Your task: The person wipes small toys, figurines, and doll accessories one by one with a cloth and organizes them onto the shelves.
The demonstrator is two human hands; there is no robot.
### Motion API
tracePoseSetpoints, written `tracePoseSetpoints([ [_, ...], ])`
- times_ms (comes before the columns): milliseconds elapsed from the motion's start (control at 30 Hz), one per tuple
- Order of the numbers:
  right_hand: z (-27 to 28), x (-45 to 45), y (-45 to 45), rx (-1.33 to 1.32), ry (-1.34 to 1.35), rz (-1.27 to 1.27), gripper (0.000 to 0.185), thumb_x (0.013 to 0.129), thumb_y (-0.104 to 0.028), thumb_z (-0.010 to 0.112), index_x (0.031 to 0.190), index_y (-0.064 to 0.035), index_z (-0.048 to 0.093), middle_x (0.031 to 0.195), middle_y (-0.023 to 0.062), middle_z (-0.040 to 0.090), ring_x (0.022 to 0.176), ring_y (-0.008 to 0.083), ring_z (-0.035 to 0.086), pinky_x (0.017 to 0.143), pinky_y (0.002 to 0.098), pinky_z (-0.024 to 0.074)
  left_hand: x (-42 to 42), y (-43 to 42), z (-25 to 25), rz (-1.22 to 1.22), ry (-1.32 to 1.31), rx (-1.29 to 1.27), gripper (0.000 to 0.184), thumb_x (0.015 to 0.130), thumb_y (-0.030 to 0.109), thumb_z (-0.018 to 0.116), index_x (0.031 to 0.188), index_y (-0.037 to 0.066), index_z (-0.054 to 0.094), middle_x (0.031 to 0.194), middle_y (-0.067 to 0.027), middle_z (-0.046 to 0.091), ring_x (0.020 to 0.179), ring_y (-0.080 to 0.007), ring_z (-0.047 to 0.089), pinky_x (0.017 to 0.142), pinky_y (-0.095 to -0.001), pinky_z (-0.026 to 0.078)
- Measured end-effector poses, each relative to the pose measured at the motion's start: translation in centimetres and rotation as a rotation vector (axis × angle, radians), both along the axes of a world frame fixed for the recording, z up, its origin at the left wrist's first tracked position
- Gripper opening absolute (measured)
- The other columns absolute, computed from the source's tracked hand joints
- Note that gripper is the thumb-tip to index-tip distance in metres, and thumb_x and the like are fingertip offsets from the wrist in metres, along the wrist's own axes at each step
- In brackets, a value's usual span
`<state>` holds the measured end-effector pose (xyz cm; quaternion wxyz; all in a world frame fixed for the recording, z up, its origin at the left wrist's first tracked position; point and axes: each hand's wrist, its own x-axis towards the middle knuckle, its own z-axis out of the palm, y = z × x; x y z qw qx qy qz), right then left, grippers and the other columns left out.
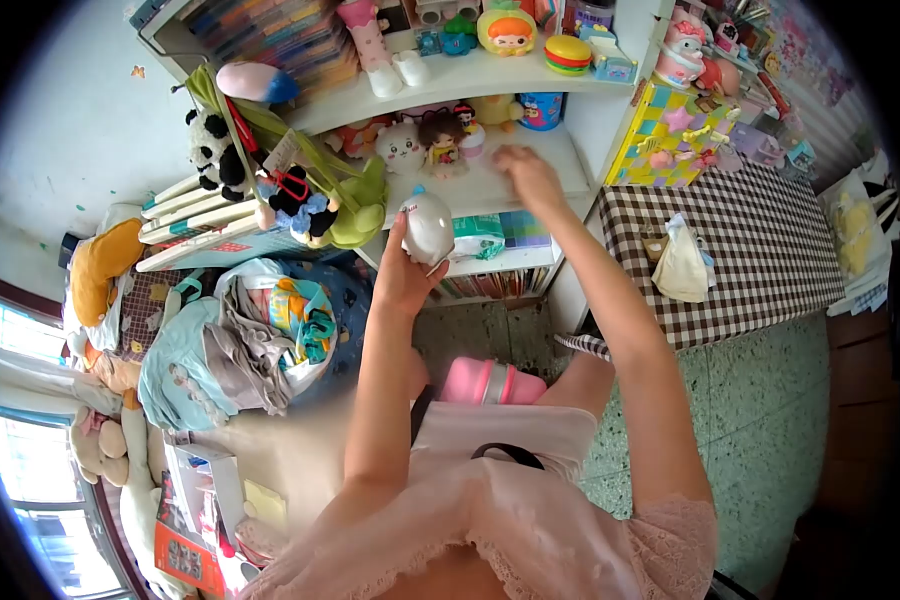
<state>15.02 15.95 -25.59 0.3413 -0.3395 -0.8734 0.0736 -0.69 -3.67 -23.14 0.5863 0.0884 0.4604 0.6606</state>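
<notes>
My left hand point(406, 278) is closed around a white rounded toy figure point(428, 230) with a small blue tip on top, held in front of the shelf. My right hand point(530, 180) reaches over the middle shelf board point(560, 175); its fingers are smeared by motion, and nothing can be made out in them. To the left of that hand stand a brown-haired doll point(440, 145), a white plush with a face point(400, 148) and a small dark-haired figurine point(467, 122). A blue cup point(541, 111) stands behind it.
Above, the upper shelf holds a burger toy point(568, 55) and other figures. Hanging toys, including a panda plush point(213, 145), are at the left. Heaped clothes point(260, 330) lie below them. A checkered cloth point(750, 250) covers the table at right. A pink cylinder point(470, 382) rests by my lap.
</notes>
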Motion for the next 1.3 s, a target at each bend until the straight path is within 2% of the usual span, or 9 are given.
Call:
tracePoseSetpoints([
  [100, -2.0, 0.4, 2.9, 0.001, -0.208, -0.195, 0.024, 0.081, -0.002, 0.050, 0.097, -0.0072, 0.066, 0.114, 0.0102, 0.062, 0.106, 0.0300, 0.057, 0.089, 0.0376, 0.0485, 0.2, -0.2, 0.0, -0.013, -0.037, 0.010, 0.063, 0.086, 0.058, 0.057, 0.128, 0.011, 0.048, 0.116, -0.0088, 0.058, 0.098, -0.0259, 0.061, 0.072, -0.0312, 0.051],
  [233, -1.4, 0.4, -1.7, 0.166, -0.093, 0.486, 0.027, 0.081, -0.004, 0.049, 0.102, -0.0052, 0.065, 0.118, 0.0111, 0.060, 0.109, 0.0295, 0.056, 0.091, 0.0363, 0.0478, 0.0, 0.2, -0.3, -0.052, -0.011, 0.047, 0.064, 0.085, 0.057, 0.058, 0.128, 0.011, 0.048, 0.118, -0.0087, 0.057, 0.099, -0.0251, 0.061, 0.073, -0.0305, 0.051],
  [367, -1.3, 2.5, -2.6, 0.105, -0.083, 0.128, 0.034, 0.081, -0.001, 0.049, 0.112, -0.0083, 0.063, 0.124, 0.0075, 0.058, 0.116, 0.0247, 0.054, 0.094, 0.0339, 0.0469, 1.4, 1.3, -1.0, -0.067, -0.051, 0.037, 0.077, 0.079, 0.052, 0.070, 0.137, 0.014, 0.039, 0.131, -0.0063, 0.045, 0.115, -0.0253, 0.050, 0.096, -0.0431, 0.042],
  [500, -0.8, 4.9, -3.5, 0.111, -0.187, 0.405, 0.029, 0.083, -0.003, 0.051, 0.110, -0.0056, 0.062, 0.122, 0.0103, 0.059, 0.113, 0.0283, 0.055, 0.090, 0.0361, 0.0488, 5.0, 3.0, 1.0, -0.193, 0.057, 0.147, 0.064, 0.084, 0.043, 0.068, 0.133, 0.012, 0.044, 0.127, -0.0052, 0.052, 0.114, -0.0214, 0.053, 0.095, -0.0384, 0.045],
  [567, 3.5, 5.7, -6.3, -0.361, -0.115, 0.143, 0.030, 0.076, 0.000, 0.054, 0.105, -0.0010, 0.064, 0.115, 0.0129, 0.060, 0.104, 0.0288, 0.058, 0.087, 0.0378, 0.0494, 6.2, 4.0, 1.2, -0.213, 0.077, 0.172, 0.064, 0.084, 0.041, 0.068, 0.135, 0.011, 0.042, 0.127, -0.0053, 0.051, 0.116, -0.0214, 0.051, 0.095, -0.0384, 0.044],
  [633, 1.3, 6.9, -3.9, 0.137, 0.084, 0.212, 0.029, 0.075, 0.006, 0.053, 0.101, -0.0013, 0.064, 0.107, 0.0117, 0.063, 0.097, 0.0294, 0.061, 0.079, 0.0362, 0.0527, 7.2, 5.1, 1.7, -0.155, 0.212, 0.257, 0.065, 0.083, 0.036, 0.070, 0.134, 0.008, 0.040, 0.125, -0.0079, 0.052, 0.115, -0.0236, 0.051, 0.093, -0.0419, 0.043],
  [933, 2.8, 8.2, -3.7, 0.082, 0.193, 0.118, 0.037, 0.075, 0.009, 0.056, 0.109, -0.0048, 0.062, 0.110, 0.0092, 0.062, 0.097, 0.0288, 0.062, 0.079, 0.0364, 0.0528, 8.1, 7.2, 7.6, 0.085, 0.743, 0.614, 0.062, 0.077, 0.008, 0.078, 0.125, -0.001, 0.039, 0.111, -0.0102, 0.056, 0.101, -0.0156, 0.056, 0.086, -0.0285, 0.048],
  [1100, 2.5, 7.9, -3.7, 0.149, 0.169, 0.117, 0.028, 0.081, 0.001, 0.055, 0.107, -0.0077, 0.063, 0.107, 0.0060, 0.062, 0.094, 0.0251, 0.062, 0.076, 0.0343, 0.0542, 6.3, 8.9, 13.1, 0.310, 0.912, 0.693, 0.067, 0.076, 0.013, 0.079, 0.123, -0.005, 0.036, 0.105, -0.0148, 0.059, 0.089, -0.0192, 0.064, 0.073, -0.0278, 0.055],
  [1300, 2.7, 8.0, -3.7, 0.130, 0.188, 0.121, 0.026, 0.081, 0.001, 0.055, 0.105, -0.0069, 0.063, 0.106, 0.0056, 0.062, 0.094, 0.0248, 0.062, 0.076, 0.0341, 0.0537, 3.6, 9.1, 15.9, 0.377, 1.074, 0.660, 0.061, 0.075, 0.018, 0.080, 0.118, -0.005, 0.043, 0.103, -0.0125, 0.059, 0.090, -0.0171, 0.061, 0.074, -0.0266, 0.053],
])
